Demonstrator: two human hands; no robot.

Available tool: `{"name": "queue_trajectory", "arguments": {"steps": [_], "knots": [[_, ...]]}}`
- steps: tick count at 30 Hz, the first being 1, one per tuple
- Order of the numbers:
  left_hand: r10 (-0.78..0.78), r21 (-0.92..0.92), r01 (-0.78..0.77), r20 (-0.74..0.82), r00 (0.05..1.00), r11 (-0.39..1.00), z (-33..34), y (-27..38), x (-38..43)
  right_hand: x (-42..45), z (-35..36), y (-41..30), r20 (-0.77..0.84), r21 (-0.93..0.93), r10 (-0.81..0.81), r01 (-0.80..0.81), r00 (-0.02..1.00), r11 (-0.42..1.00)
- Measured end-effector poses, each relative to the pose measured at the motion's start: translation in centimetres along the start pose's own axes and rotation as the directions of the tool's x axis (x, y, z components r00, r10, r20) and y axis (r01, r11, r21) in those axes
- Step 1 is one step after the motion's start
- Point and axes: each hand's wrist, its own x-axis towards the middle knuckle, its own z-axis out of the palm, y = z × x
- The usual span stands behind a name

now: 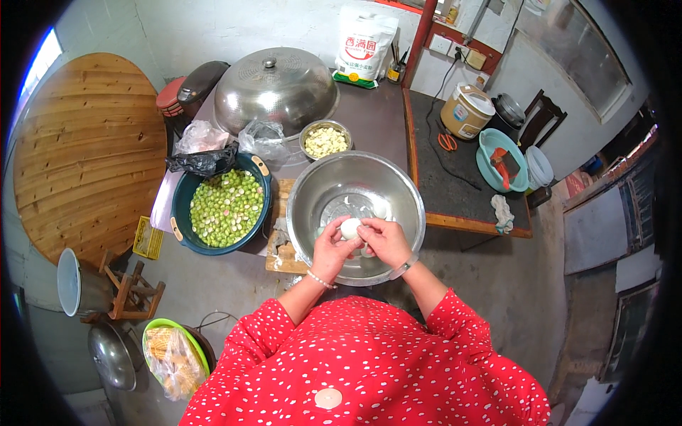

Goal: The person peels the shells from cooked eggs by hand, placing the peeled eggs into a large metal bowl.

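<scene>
Over a large stainless-steel basin (303, 197), my left hand (331, 248) and my right hand (387, 240) hold one white egg (350, 228) between their fingertips. The left fingers grip its left side, and the right thumb and fingers press on its right side. Small white fragments that look like eggshell lie on the basin floor. Another white egg (380, 209) rests in the basin beyond my right hand. More pale pieces below my fingers are partly hidden.
A blue tub (180, 234) of green lotus seeds stands left, beside a wooden board (290, 261). Behind are a steel bowl (348, 139) of pale yellow pieces and a domed steel lid (266, 96). Orange-handled scissors (446, 142) and a turquoise basin (486, 160) sit on the right table.
</scene>
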Motion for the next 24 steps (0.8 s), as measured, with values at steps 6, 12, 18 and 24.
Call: {"name": "queue_trajectory", "arguments": {"steps": [6, 12, 18, 24], "knots": [[0.107, 0.137, -0.106, -0.002, 0.994, 0.985, 0.3, -0.2, -0.1, 1.0, 0.3, 3.5, -0.024, -0.09, -0.502, 0.498, 0.865, 0.862], [0.226, 0.216, -0.219, -0.008, 0.974, 0.951, 0.7, -1.2, -0.1, -0.3, 0.6, 0.3, 0.087, -0.724, -0.734, 0.549, 0.674, 0.418], [0.262, 0.026, -0.261, -0.072, 0.962, 0.965, 1.4, -1.5, -0.1, -1.4, 0.5, -1.7, 0.084, -0.555, -0.722, 0.634, 0.687, 0.538], [0.258, 0.072, -0.253, -0.078, 0.963, 0.965, 1.4, -2.1, 0.0, -0.9, 0.4, -0.6, 0.077, -0.522, -0.753, 0.67, 0.654, 0.528]]}}
